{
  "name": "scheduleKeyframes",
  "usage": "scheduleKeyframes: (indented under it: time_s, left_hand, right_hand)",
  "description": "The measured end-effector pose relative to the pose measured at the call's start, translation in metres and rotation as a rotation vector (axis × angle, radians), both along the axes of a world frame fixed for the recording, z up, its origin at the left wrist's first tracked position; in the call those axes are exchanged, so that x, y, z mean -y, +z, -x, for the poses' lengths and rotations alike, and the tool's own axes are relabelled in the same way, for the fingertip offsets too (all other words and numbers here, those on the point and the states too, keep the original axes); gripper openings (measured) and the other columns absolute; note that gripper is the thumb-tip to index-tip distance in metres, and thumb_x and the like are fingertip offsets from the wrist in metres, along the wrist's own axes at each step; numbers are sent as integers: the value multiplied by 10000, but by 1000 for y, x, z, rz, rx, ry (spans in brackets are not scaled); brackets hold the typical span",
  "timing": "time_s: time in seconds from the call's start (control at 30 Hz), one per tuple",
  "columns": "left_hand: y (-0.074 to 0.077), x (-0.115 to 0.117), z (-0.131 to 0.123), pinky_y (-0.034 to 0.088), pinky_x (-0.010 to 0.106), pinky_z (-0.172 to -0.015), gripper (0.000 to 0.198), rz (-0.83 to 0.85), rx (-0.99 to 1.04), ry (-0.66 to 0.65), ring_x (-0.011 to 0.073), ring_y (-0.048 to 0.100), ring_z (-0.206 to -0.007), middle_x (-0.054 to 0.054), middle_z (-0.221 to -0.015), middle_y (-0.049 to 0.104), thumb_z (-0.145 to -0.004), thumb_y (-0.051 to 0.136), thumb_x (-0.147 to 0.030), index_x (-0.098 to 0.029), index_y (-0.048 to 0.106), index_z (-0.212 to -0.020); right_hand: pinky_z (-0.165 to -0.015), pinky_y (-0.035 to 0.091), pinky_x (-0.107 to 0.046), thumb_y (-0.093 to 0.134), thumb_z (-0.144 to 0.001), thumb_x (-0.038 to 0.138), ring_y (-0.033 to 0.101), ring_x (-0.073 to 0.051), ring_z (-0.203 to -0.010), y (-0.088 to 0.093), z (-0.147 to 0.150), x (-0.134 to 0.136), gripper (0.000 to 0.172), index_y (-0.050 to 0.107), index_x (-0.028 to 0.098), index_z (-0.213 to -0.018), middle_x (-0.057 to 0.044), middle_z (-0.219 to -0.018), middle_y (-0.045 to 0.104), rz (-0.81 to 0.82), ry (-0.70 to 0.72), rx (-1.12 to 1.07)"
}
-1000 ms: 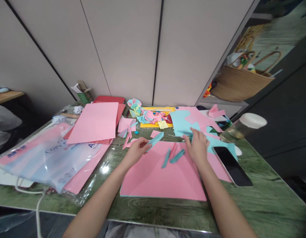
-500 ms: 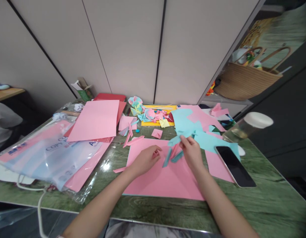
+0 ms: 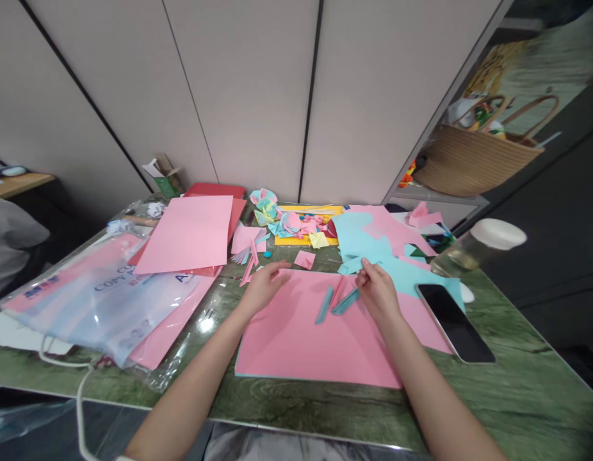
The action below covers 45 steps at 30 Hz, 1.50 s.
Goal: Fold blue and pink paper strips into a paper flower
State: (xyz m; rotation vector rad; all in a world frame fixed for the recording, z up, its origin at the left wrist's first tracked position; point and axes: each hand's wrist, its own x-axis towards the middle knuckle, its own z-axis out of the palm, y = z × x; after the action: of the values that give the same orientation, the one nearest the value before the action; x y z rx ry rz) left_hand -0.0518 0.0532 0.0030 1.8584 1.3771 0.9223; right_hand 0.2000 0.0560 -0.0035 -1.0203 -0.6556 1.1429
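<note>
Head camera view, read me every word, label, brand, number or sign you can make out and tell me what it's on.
"CO", cut off, on the blue-and-pink package.
"COPY P", rest unclear, on the same package, lower line.
"A", further right on that package; anything after it is unreadable.
Too blurred: the package's dark blue mark and fainter print.
Too small: any print on the green box.

1. Folded blue paper strips lie on the large pink paper sheet.
2. Right of it: flat black phone.
3. Left: clear plastic packaging bag.
4. Behind: round pink-and-blue paper flower.
</note>
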Motion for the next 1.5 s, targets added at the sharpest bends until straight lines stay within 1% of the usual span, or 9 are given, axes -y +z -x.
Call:
scheduleKeyframes:
  time_s: [0.13, 0.3, 0.4, 0.6, 0.67, 0.8, 0.9, 1.07, 1.5]
  left_hand:
    - [-1, -9, 25, 311, 350, -944, 325, -176, -401, 176, 215, 443, -1080, 97, -1119, 531, -747, 450, -179, -166, 555, -1054]
    - [-8, -11, 34, 387, 332, -797, 284, -49, -682, 193, 223, 547, -864, 134, -934, 589, -730, 402, -109, -121, 599, -935]
    - [-5, -3, 20, 406, 300, -691, 287, -33, -657, 196, 201, 570, -762, 122, -899, 606, -739, 354, -95, -138, 599, -883]
    - [7, 13, -8, 395, 249, -587, 267, 101, -242, -33, 163, 568, -637, 49, -723, 624, -757, 445, -309, -169, 584, -938]
    - [6, 9, -4, 400, 261, -620, 281, 52, -278, 14, 171, 568, -679, 59, -767, 617, -778, 415, -339, -172, 583, -930]
    - [-2, -7, 24, 396, 321, -736, 260, -126, -598, 346, 229, 551, -842, 144, -960, 552, -784, 417, -290, -127, 540, -945]
    - [-8, -16, 43, 408, 332, -706, 336, -95, -773, 492, 267, 553, -860, 187, -957, 543, -791, 407, -348, -82, 504, -973]
    - [-11, -22, 56, 416, 294, -649, 309, 101, -775, 427, 234, 595, -750, 144, -783, 619, -805, 372, -373, -118, 536, -867]
    - [-14, -37, 63, 398, 300, -633, 351, 47, -468, 543, 241, 595, -793, 114, -895, 623, -797, 315, -265, -152, 379, -1122]
  right_hand:
    - [-399, 307, -183, 686, -612, 350, 354, -32, -407, -1, -3, -3, 350, 394, 174, -534, 73, -477, 415, 13, 0, -21]
    - [-399, 313, -178, 682, -619, 348, 365, -35, -420, -4, -3, -4, 337, 406, 173, -538, 67, -488, 422, 28, 13, -14]
    - [-397, 317, -184, 685, -611, 352, 371, -39, -417, -5, -2, -4, 342, 402, 176, -533, 65, -487, 429, 30, 20, 4]
    - [-394, 325, -191, 697, -595, 344, 372, -42, -407, -5, -1, -4, 350, 393, 184, -533, 66, -481, 434, 51, 16, 19]
    - [-391, 324, -192, 703, -583, 349, 375, -42, -403, -5, -1, -4, 365, 382, 184, -524, 68, -475, 433, 54, 18, 21]
    - [-392, 322, -190, 701, -586, 343, 378, -39, -405, -4, 1, -4, 366, 383, 179, -513, 67, -473, 435, 44, 29, 11]
    - [-394, 322, -187, 705, -587, 328, 377, -38, -411, -3, 3, -3, 357, 390, 177, -511, 66, -478, 440, 45, 36, 6]
    - [-402, 337, -196, 704, -580, 347, 389, -43, -405, -3, 2, -3, 355, 398, 180, -514, 65, -479, 457, 47, 39, 26]
    - [-397, 323, -186, 696, -597, 321, 387, -43, -419, 0, -3, -3, 366, 369, 181, -510, 66, -472, 437, 35, 35, -12]
